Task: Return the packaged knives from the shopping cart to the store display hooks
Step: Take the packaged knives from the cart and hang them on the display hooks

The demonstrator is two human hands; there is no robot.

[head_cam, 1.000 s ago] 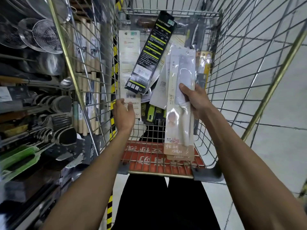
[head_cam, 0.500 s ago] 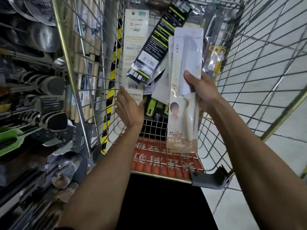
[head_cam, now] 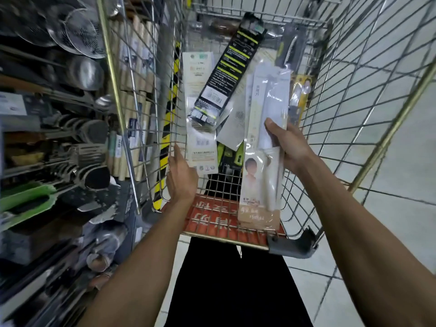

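My right hand (head_cam: 292,148) grips a long beige-and-white packaged knife (head_cam: 264,175) by its middle and holds it upright above the shopping cart (head_cam: 292,246). Inside the cart lie several more packaged knives: a black pack with yellow-green stripes (head_cam: 227,72), a white pack (head_cam: 200,107), a serrated knife pack (head_cam: 291,50) and a yellow pack (head_cam: 300,95). My left hand (head_cam: 181,175) hangs inside the cart by its left wire wall. Its fingers are straight, just below the white pack, and hold nothing.
Store shelving on the left carries hanging metal strainers (head_cam: 77,36), ladles and spatulas (head_cam: 94,135), a green utensil (head_cam: 23,197) and wooden rolling pins (head_cam: 136,90). A yellow-black striped post (head_cam: 168,128) stands beside the cart. Tiled floor lies to the right.
My right hand has kept its grip on the beige pack and lifted it off the pile. My left hand let go of the white pack's edge and drifted toward the cart's left wall.
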